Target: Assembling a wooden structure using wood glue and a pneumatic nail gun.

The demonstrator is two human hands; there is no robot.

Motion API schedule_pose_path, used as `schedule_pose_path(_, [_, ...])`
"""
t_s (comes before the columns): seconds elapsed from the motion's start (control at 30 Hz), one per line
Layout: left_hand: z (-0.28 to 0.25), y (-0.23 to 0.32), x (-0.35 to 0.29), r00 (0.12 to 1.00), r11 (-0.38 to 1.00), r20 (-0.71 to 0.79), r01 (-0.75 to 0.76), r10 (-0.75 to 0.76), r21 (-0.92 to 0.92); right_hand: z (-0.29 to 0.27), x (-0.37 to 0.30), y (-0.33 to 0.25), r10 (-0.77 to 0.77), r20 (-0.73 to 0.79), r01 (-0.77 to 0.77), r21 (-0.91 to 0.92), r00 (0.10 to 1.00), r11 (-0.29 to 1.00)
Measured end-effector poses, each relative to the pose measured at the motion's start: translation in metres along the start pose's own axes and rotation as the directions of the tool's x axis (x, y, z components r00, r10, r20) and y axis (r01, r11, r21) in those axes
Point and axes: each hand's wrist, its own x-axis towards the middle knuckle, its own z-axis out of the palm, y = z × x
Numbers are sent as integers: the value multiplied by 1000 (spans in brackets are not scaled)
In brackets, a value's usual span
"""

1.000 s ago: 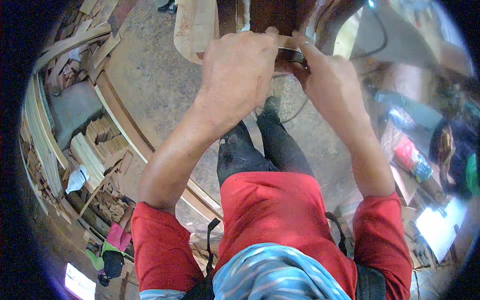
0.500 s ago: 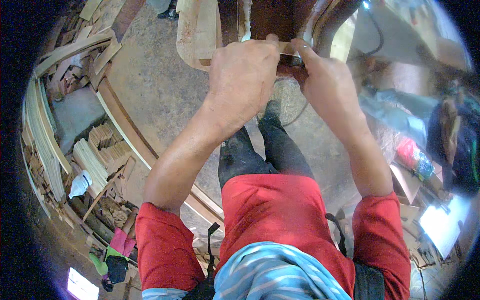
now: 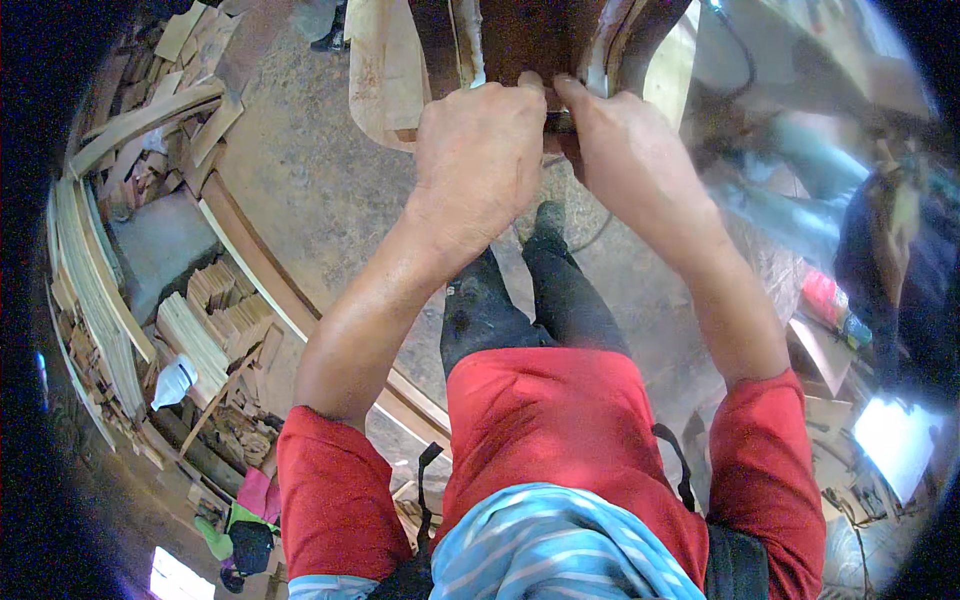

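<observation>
My left hand (image 3: 478, 160) and my right hand (image 3: 637, 155) are side by side at the near end of a dark brown wooden piece (image 3: 540, 42). Fingers curl under on both hands, and the thumbs point toward each other, nearly meeting. What they grip is mostly hidden behind the hands and cannot be made out. Two raised side edges run along the wooden piece, streaked with a whitish layer (image 3: 468, 45). Beneath it, a pale board with a rounded corner (image 3: 382, 85) sticks out on the left.
Stacked boards, wood strips and offcuts (image 3: 205, 320) fill the left side, with a white plastic container (image 3: 175, 381) among them. A long plank (image 3: 255, 255) lies on the concrete floor (image 3: 290, 130). Another person (image 3: 880, 250) is at the right, blurred. A cable (image 3: 748, 60) hangs at upper right.
Both hands have shifted slightly left relative to the view, and the right hand has come nearer the left. A pale strip seen between the thumbs earlier no longer shows.
</observation>
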Motion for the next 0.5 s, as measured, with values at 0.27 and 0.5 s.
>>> schedule_pose_path(0.27, [15, -2, -26, 996, 1000, -90, -10, 11, 3, 2, 1, -2, 0, 45, 2, -43, 999, 999])
schedule_pose_path(0.5, [30, -11, -63, 925, 996, -378, 7, -43, -94, -12, -2, 1, 1, 27, 0, -7, 1000, 1000])
